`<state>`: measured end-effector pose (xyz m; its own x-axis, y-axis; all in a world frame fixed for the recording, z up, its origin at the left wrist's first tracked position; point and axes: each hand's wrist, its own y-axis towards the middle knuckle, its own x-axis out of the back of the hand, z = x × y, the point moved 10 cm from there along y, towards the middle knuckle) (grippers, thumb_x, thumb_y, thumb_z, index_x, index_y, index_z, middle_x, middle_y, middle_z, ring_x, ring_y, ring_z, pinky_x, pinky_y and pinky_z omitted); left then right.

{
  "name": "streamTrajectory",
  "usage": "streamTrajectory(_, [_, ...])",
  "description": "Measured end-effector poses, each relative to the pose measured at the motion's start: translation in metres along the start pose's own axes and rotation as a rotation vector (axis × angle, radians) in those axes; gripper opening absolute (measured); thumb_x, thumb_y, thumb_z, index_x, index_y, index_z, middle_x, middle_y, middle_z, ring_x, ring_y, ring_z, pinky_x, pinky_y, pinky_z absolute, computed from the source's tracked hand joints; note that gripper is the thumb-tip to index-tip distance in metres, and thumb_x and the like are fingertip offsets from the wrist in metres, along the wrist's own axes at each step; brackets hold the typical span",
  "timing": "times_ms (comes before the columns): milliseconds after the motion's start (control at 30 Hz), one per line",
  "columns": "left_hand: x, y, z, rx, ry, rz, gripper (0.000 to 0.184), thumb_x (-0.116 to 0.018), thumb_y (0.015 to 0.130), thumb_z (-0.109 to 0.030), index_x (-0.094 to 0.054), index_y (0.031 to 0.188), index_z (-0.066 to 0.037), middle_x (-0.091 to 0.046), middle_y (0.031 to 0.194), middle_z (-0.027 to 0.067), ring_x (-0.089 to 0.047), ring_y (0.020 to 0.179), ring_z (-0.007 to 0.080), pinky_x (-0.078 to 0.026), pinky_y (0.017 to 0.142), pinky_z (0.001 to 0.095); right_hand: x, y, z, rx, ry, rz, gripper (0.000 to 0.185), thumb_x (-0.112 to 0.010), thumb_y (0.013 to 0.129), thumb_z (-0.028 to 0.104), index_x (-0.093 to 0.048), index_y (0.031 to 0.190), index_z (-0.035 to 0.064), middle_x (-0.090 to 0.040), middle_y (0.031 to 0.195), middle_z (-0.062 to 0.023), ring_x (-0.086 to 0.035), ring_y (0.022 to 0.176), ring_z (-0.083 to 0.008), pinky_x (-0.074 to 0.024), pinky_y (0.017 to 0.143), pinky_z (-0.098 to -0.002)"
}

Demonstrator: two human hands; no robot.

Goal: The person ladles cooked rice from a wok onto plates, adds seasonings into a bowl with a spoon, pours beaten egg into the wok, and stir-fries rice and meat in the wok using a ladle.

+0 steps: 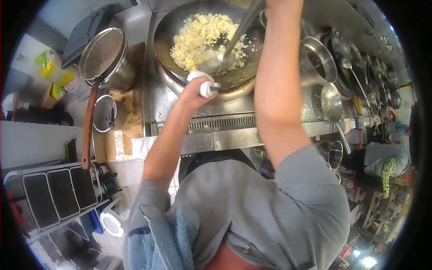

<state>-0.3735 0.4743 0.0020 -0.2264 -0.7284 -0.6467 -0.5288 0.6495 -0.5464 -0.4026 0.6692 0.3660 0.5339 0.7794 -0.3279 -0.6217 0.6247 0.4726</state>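
Note:
A large dark wok (164, 38) sits on the burner, holding rice mixed with yellow egg (198, 36). My left hand (196, 92) is closed around a folded white cloth (207, 86) at the wok's near-side handle. At the top edge my right hand (281, 2) is mostly cut off by the frame, apparently closed on the upper end of a long-handled metal ladle (243, 28). The ladle's head, smeared by motion, is down in the rice near the wok's middle.
On the left, a mesh strainer (102, 49) with a wooden handle rests over a steel pot (123, 74); a small metal bowl (105, 113) is below. Rightward are a saucepan (318, 58), a perforated skimmer (331, 102) and hanging utensils. Another person (384, 159) bends at far right.

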Motion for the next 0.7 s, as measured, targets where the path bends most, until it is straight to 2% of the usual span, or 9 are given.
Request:
streamTrajectory(167, [-0.006,-0.090,0.061,-0.145,-0.052,-0.196,0.024,-0.044,0.091,-0.015,-0.046,0.114,-0.008,-0.060,0.104,0.0159,-0.061,0.095,0.0255,-0.052,0.060,0.0365,0.013,0.032,-0.015,0.092,-0.189,-0.178,0.018,-0.057,0.078,0.012,-0.052,0.062,0.0092,-0.039,0.045,0.0030,-0.040,0.032,-0.0127,-0.0308,0.031,-0.0277])
streamTrajectory(200, [-0.015,-0.138,0.075,-0.120,-0.041,-0.215,0.022,-0.046,0.090,-0.016,-0.048,0.111,-0.009,-0.059,0.100,0.0125,-0.060,0.088,0.0233,-0.051,0.060,0.0368,0.014,0.072,-0.033,0.024,0.266,0.029,0.020,-0.057,0.078,0.012,-0.050,0.060,0.0092,-0.040,0.044,0.0024,-0.040,0.032,-0.0129,-0.0299,0.031,-0.0277])
streamTrajectory(233, [-0.023,-0.164,0.072,-0.105,-0.021,-0.228,0.019,-0.049,0.090,-0.017,-0.050,0.107,-0.009,-0.057,0.096,0.0090,-0.059,0.081,0.0212,-0.050,0.059,0.0370,0.013,0.070,-0.003,0.008,0.240,0.059,0.020,-0.057,0.078,0.012,-0.050,0.059,0.0089,-0.040,0.044,0.0021,-0.040,0.032,-0.0132,-0.0299,0.031,-0.0281])
streamTrajectory(367, [-0.014,-0.072,0.018,-0.066,-0.082,-0.119,0.020,-0.046,0.091,-0.018,-0.049,0.108,-0.008,-0.062,0.096,0.0128,-0.057,0.080,0.0231,-0.048,0.058,0.0365,0.013,-0.065,0.043,0.011,-0.029,-0.031,0.020,-0.062,0.072,0.005,-0.047,0.059,0.0055,-0.045,0.048,-0.0001,-0.039,0.034,-0.0102,-0.0303,0.035,-0.0269])
streamTrajectory(433, [-0.017,-0.047,0.025,-0.142,-0.047,-0.108,0.018,-0.047,0.091,-0.018,-0.048,0.106,-0.007,-0.061,0.093,0.0123,-0.054,0.073,0.0219,-0.046,0.059,0.0360,0.008,-0.051,-0.008,0.130,-0.145,-0.092,0.021,-0.063,0.073,0.003,-0.046,0.061,0.0084,-0.043,0.047,0.0023,-0.038,0.035,-0.0076,-0.0282,0.033,-0.0241])
streamTrajectory(500, [0.004,-0.070,0.071,-0.189,-0.006,-0.194,0.028,-0.047,0.091,-0.017,-0.045,0.118,-0.011,-0.060,0.100,0.0116,-0.059,0.083,0.0233,-0.049,0.062,0.0371,0.009,-0.010,0.000,0.140,-0.162,-0.150,0.020,-0.061,0.074,0.006,-0.047,0.060,0.0083,-0.043,0.046,0.0016,-0.039,0.033,-0.0093,-0.0277,0.032,-0.0256])
streamTrajectory(533, [0.001,-0.094,0.092,-0.127,0.031,-0.060,0.039,-0.049,0.086,-0.011,-0.043,0.124,-0.014,-0.055,0.104,0.0063,-0.058,0.085,0.0188,-0.052,0.069,0.0391,0.010,0.007,0.014,0.107,-0.132,-0.147,0.020,-0.059,0.076,0.009,-0.048,0.059,0.0080,-0.043,0.046,0.0010,-0.039,0.033,-0.0115,-0.0288,0.031,-0.0273])
streamTrajectory(567, [0.000,-0.126,0.095,-0.117,0.122,-0.165,0.038,-0.044,0.092,-0.014,-0.039,0.129,-0.018,-0.059,0.103,0.0101,-0.061,0.085,0.0230,-0.051,0.060,0.0386,0.011,0.020,0.029,0.080,-0.098,-0.146,0.021,-0.057,0.078,0.012,-0.049,0.059,0.0077,-0.043,0.045,0.0003,-0.040,0.032,-0.0136,-0.0299,0.031,-0.0289])
streamTrajectory(700, [-0.022,-0.085,0.039,-0.153,0.006,0.015,0.020,-0.046,0.090,-0.016,-0.049,0.109,-0.009,-0.060,0.095,0.0101,-0.060,0.081,0.0219,-0.051,0.060,0.0384,0.012,-0.059,0.061,0.014,-0.042,-0.104,0.020,-0.059,0.068,0.011,-0.048,0.057,-0.0010,-0.044,0.047,-0.0052,-0.044,0.047,-0.0148,-0.0376,0.049,-0.0350])
